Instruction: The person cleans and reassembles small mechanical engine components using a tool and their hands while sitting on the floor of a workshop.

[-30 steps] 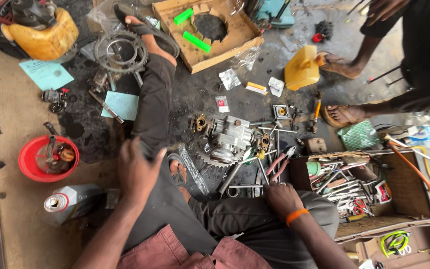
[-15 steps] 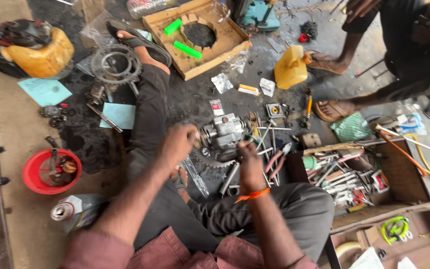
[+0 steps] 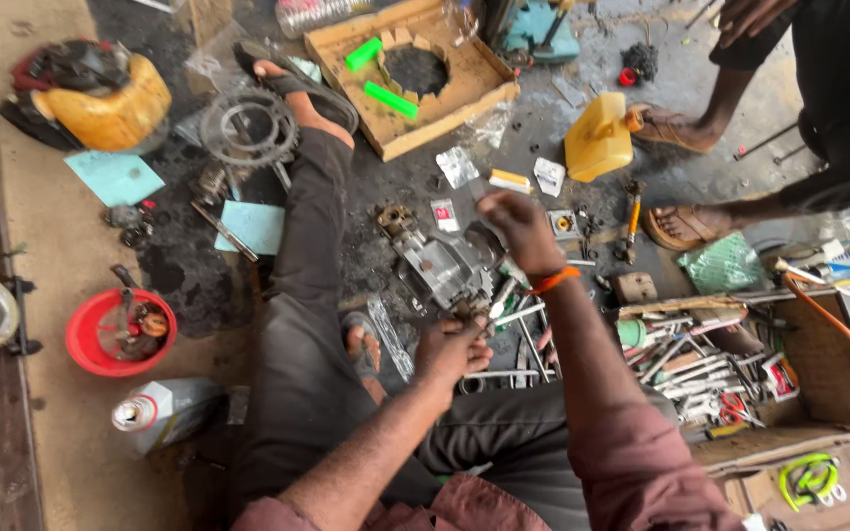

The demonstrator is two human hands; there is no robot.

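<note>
1. A grey, greasy metal engine block (image 3: 442, 267) lies on the dark oily floor between the person's legs.
2. The left hand (image 3: 453, 351) clasps its near end.
3. The right hand (image 3: 516, 228) grips its far end.
4. Loose steel wrenches (image 3: 514, 339) lie just beside it.
5. A yellow plastic jug (image 3: 597, 138) stands beyond.

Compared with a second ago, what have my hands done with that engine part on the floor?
Both hands came forward from your lap. The left hand now grips the near end of the grey engine part, and the right hand, with the orange wristband, reaches over its far end. The red bowl, yellow jug and wooden toolbox stayed put.
</note>
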